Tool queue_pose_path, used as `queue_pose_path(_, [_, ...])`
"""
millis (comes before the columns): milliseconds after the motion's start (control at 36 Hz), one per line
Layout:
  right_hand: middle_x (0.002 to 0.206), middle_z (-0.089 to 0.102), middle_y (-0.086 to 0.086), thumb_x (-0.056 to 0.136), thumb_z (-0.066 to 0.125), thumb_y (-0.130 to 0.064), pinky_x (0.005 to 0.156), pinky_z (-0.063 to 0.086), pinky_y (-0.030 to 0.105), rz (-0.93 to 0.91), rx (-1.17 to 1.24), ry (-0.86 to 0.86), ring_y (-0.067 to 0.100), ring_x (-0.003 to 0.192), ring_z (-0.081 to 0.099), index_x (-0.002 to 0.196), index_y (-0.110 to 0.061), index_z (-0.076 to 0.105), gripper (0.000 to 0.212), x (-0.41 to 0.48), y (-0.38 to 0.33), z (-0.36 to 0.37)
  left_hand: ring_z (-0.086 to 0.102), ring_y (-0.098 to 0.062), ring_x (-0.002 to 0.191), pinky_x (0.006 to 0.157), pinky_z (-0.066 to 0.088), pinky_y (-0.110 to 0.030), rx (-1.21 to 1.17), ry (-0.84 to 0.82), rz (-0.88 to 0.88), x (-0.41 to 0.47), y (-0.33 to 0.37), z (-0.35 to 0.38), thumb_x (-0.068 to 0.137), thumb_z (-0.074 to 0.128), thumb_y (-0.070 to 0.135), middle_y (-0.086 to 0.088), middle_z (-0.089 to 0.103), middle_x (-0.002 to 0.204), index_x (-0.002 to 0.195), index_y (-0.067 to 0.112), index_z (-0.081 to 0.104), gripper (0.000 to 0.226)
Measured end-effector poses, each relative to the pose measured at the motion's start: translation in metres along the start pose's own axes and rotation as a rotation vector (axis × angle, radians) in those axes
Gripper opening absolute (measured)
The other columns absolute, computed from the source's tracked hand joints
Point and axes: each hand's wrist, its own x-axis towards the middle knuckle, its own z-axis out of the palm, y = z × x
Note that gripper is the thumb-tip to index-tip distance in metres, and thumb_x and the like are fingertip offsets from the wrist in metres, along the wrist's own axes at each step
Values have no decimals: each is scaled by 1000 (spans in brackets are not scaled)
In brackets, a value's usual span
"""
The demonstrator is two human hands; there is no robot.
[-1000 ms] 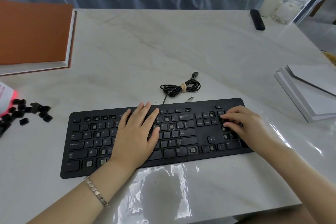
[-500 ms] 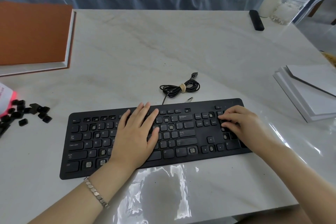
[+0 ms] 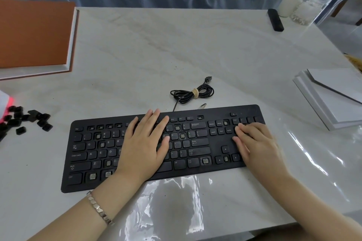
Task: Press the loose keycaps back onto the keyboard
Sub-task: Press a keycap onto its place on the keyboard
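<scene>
The keyboard (image 3: 215,112) is lying near the front edge of the counter (image 3: 176,45), slightly skewed, with its bundled cable (image 3: 193,94) sitting just behind it.

The left hand (image 3: 143,148) is resting flat across the middle of the keys. Its fingers are straight and close together with the thumb held out to the side, and they are gripping nothing. It is hiding every key beneath it, so their condition cannot be told. A bracelet (image 3: 99,208) is showing on that wrist.

The right hand (image 3: 256,145) is covering the number pad. Its fingers are lightly bent and lying side by side, tips pressing down on the keys. Whether a keycap is sitting under them cannot be told.

Several bare sockets (image 3: 205,161) are showing grey among the seated keys – most legends are too small to read.

The loose keycaps (image 3: 42,118) are lying in a scattered heap on the counter, well to the left of the keyboard. The heap is running off the left edge beside a pink-and-white object (image 3: 4,101) (mostly cut off).

A clear plastic sheet (image 3: 170,207) is glaring over the front of the counter – its outline is hard to follow.
</scene>
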Motion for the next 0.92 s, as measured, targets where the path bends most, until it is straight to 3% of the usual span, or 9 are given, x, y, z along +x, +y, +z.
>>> queue_pose_path(83, [92,70,7,88,49,-23,71,56,40,31,-13,-1,27,90,58,94,0,72,34,-5,-5,2,42,-23,128,107,26,-42,-9,2,0,0,0,0,90,39,32,-13,55,134,124,10,62,46])
queue_pose_path(250, [97,71,4,89,46,-25,76,54,41,109,4,-18,22,99,51,98,-4,72,35,-6,-8,0,44,-24,128,107,26,-42,-15,-9,-6,-1,0,1,90,38,32,-13,55,134,124,10,62,46])
queue_pose_path(417, [92,71,5,86,42,-26,74,55,39,166,-35,-61,23,94,54,93,-4,73,39,-6,-18,-4,50,-29,127,106,26,-41,-22,-81,-20,-4,1,-3,90,36,32,-13,55,135,124,10,61,48])
queue_pose_path(528, [77,70,3,83,47,-24,70,52,37,219,-129,-239,29,81,63,77,-7,75,34,15,-33,-20,40,-23,131,106,23,-38,-32,-141,30,-9,-4,-9,89,36,32,-12,54,136,126,11,59,48])
queue_pose_path(611, [89,70,2,88,55,-19,83,44,37,280,-110,-410,28,96,57,85,-12,74,21,34,-49,-27,35,-17,131,108,21,-39,-30,-175,74,-15,-12,-16,90,36,33,-8,53,137,126,14,59,47])
queue_pose_path(694, [87,69,6,77,65,-12,77,50,42,204,107,-342,32,87,63,79,-9,75,10,47,-84,-25,34,-7,130,111,15,-33,-134,-186,45,-24,-23,-30,91,37,32,-1,55,135,121,15,63,43])
queue_pose_path(750, [86,69,5,75,61,-16,73,54,42,118,251,-362,29,83,64,80,-10,75,16,57,-113,-21,34,-1,128,113,17,-27,-238,-133,-34,-31,-35,-41,91,42,28,4,54,135,120,16,65,39])
queue_pose_path(833, [107,65,1,89,53,-21,93,44,38,-1,335,-474,21,105,55,106,-14,70,25,71,-157,-11,50,-12,119,103,33,-33,-251,11,-156,-42,-60,-60,88,57,14,-1,60,127,115,12,68,29])
queue_pose_path(917, [122,58,-4,94,46,-26,101,34,30,-90,409,-562,15,117,46,120,-19,61,31,82,-192,0,57,-27,113,101,34,-36,-178,73,-312,-55,-93,-82,82,66,-2,-9,62,124,113,5,67,33])
